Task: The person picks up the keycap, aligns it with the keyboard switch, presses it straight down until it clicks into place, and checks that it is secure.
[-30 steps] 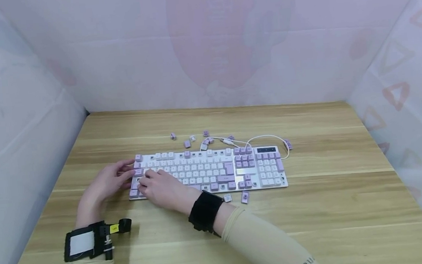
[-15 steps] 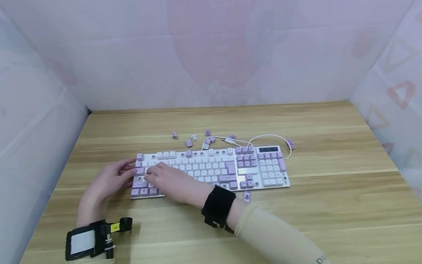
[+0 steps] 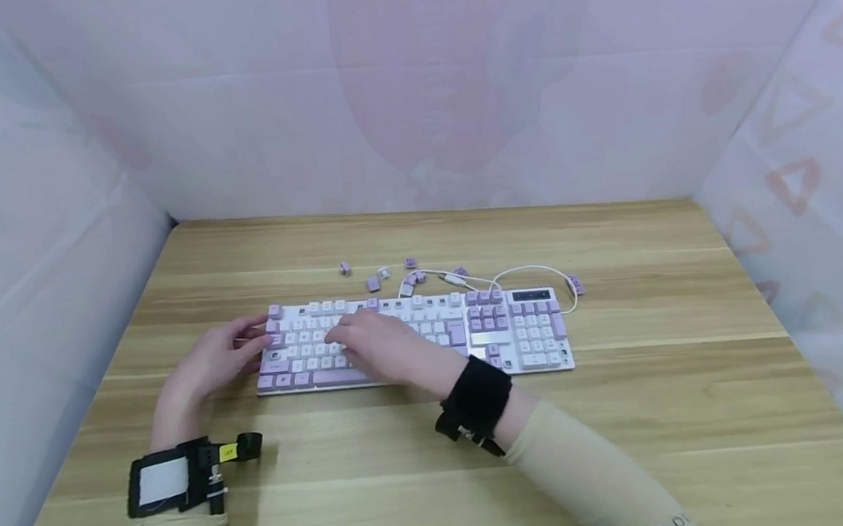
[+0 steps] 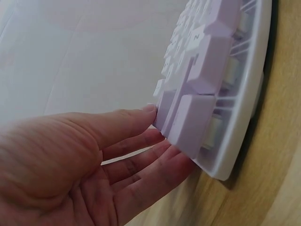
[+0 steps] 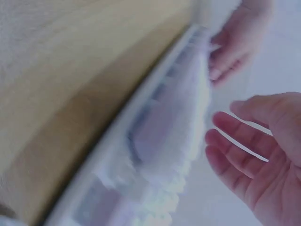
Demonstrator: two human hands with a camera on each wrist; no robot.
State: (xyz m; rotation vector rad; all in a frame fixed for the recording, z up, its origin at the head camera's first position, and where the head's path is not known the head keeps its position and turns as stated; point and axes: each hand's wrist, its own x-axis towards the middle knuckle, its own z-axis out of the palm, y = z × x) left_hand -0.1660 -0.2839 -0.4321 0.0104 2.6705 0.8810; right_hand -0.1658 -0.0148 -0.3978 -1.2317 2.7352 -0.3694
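A white and lilac keyboard (image 3: 536,332) lies on the wooden table. My left hand (image 3: 212,361) holds its left edge; the left wrist view shows the thumb (image 4: 124,123) against the lilac keycaps (image 4: 193,123) and the fingers at the keyboard's side and edge. Bare key switches (image 3: 275,356) show where some caps are off. Over the middle keys is my right hand (image 3: 391,349), its fingers loosely bent. In the right wrist view nothing is between the fingers (image 5: 228,129), which appear apart from the keys.
Several loose keycaps (image 3: 373,284) lie behind the keyboard, around its white cable (image 3: 527,268). Another lilac keycap (image 3: 576,284) lies by the cable at the right. Printed cloth walls (image 3: 252,127) enclose the back and sides of the table (image 3: 705,405).
My right hand has moved rightward from the keyboard's left end to above its middle. The forearm now covers the loose keycaps in front of the keyboard. My left hand stays in place.
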